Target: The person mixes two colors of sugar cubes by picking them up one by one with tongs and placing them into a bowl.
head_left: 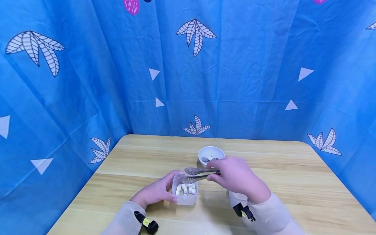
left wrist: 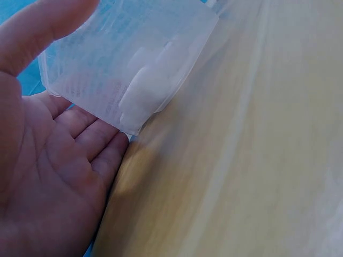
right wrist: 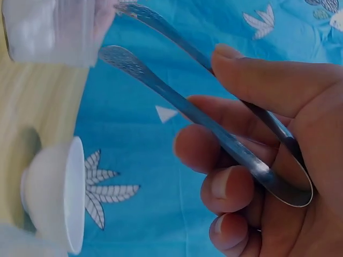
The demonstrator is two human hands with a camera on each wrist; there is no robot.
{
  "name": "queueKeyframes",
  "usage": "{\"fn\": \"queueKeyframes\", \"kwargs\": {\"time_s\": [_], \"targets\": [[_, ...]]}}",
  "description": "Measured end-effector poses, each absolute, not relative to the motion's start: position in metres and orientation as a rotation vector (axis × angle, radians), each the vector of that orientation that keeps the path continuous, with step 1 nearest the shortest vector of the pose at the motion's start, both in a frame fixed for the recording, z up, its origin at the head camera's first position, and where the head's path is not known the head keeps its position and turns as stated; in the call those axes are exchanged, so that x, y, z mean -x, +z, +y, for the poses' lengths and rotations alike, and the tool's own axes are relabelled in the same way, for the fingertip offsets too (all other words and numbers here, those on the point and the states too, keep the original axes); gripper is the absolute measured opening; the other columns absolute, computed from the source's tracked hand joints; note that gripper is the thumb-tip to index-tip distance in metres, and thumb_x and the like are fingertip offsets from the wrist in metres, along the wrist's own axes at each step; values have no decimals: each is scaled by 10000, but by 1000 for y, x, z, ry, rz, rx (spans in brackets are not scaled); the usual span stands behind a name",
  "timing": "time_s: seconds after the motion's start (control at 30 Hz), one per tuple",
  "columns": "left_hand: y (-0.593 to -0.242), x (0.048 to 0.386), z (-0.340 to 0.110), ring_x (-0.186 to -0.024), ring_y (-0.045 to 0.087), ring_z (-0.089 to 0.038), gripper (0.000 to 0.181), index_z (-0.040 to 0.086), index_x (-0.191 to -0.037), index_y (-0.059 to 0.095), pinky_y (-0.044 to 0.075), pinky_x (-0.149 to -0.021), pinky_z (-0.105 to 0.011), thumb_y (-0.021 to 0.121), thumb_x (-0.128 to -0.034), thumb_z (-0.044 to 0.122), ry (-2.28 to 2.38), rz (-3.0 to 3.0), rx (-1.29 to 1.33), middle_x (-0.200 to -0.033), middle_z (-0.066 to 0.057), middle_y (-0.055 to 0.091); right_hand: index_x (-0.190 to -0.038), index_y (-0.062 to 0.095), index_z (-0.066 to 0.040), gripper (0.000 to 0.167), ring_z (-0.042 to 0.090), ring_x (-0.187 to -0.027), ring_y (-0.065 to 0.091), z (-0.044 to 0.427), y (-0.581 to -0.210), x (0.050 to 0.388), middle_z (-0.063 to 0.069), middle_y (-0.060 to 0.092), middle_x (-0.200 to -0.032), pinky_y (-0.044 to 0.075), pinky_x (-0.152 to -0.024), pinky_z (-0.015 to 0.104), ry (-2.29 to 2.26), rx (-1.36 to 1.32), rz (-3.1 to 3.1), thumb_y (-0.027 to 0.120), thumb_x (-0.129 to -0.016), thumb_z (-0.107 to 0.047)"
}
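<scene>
Tongs point(head_left: 192, 171) are hanging at the far side of the clear tub point(head_left: 188, 200), so I'd call this the pick-up step, with nothing caught yet. Right hand point(head_left: 233, 174) has them between thumb and fingers, pretty loosely: the two tips stand spread, and I can't see anything between them. Left hand point(head_left: 157, 192) is wrapped on the tub's left side, thumb at the near corner, basically steadying it. Can't tell if the tub sits dead flat or is tipped a little.

White cubes point(head_left: 185, 189) lie loose in the bottom of the tub, which is left of the middle of the tabletop point(head_left: 147, 150). The white bowl point(head_left: 212, 150) is closer to the back edge and a bit right of the tub, well in from both back corners. It's got a white piece point(head_left: 210, 158) in it plus something greyish I can't make out. Another container point(head_left: 235, 197) is mostly hidden under the right wrist.

Imo the next move calls for lowering both tips inside the rim, one each side of a single cube, then a gentle squeeze, since the cubes look soft. Bowl seems the likely drop spot after that. I'd watch for the tips snagging the tub wall.
</scene>
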State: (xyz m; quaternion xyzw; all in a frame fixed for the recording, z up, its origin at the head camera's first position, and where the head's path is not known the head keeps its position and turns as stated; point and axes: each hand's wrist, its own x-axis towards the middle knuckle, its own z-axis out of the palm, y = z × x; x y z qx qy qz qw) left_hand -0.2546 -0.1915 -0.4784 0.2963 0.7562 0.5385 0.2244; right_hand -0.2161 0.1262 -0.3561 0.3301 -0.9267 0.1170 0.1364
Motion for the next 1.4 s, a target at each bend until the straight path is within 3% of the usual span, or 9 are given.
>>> {"fn": "queueKeyframes", "kwargs": {"time_s": [0.2, 0.53, 0.8, 0.9, 1.13, 1.3, 1.4], "targets": [[-477, 254, -192, -1417, 373, -187, 807, 285, -1503, 356, 209, -1186, -441, 783, -822, 210, 1482, 2077, -824, -1504, 40, 454, -1030, 761, -308, 210, 42, -570, 472, 109, -364, 211, -163, 665, -788, 364, -472, 310, 284, -962, -2703, 804, -845, -397], [-478, 256, -188, -1388, 418, -213, 829, 275, -1517, 348, 258, -1160, -416, 790, -821, 195, 1479, 2080, -830, -1495, 12, 466, -956, 751, -322, 156, 96, -640, 550, 92, -364, 206, -150, 675, -808, 367, -470, 341, 225, -852, -2850, 830, -823, -345], [-477, 256, -190, -1365, 439, -196, 836, 258, -1524, 340, 261, -1160, -419, 785, -818, 213, 1469, 2087, -818, -1476, 36, 491, -876, 736, -285, 123, 109, -591, 518, 79, -365, 212, -139, 613, -701, 390, -471, 327, 106, -946, -2836, 821, -829, -360], [-478, 254, -191, -1371, 435, -203, 840, 239, -1528, 334, 274, -1157, -363, 785, -820, 196, 1479, 2085, -820, -1476, 16, 487, -863, 733, -295, 84, 89, -568, 480, 82, -366, 212, -172, 566, -669, 379, -482, 308, 155, -1007, -2815, 798, -855, -346], [-479, 256, -192, -1407, 401, -192, 854, 243, -1529, 329, 260, -1150, -253, 791, -813, 173, 1504, 2059, -835, -1497, 12, 469, -970, 770, -275, 77, 45, -591, 476, 95, -364, 215, -185, 617, -750, 391, -505, 288, 341, -1003, -2768, 756, -905, -313], [-480, 258, -192, -1425, 379, -191, 855, 252, -1518, 334, 234, -1161, -245, 791, -804, 145, 1523, 2038, -848, -1501, 4, 472, -970, 769, -291, 90, 47, -603, 494, 102, -360, 217, -188, 633, -770, 398, -489, 300, 334, -967, -2733, 777, -886, -323], [-480, 259, -193, -1443, 351, -184, 859, 267, -1523, 333, 213, -1184, -305, 794, -807, 157, 1517, 2045, -836, -1519, 20, 454, -1007, 782, -282, 125, 39, -627, 526, 106, -358, 218, -184, 671, -819, 424, -505, 301, 350, -981, -2699, 782, -885, -308]]}}
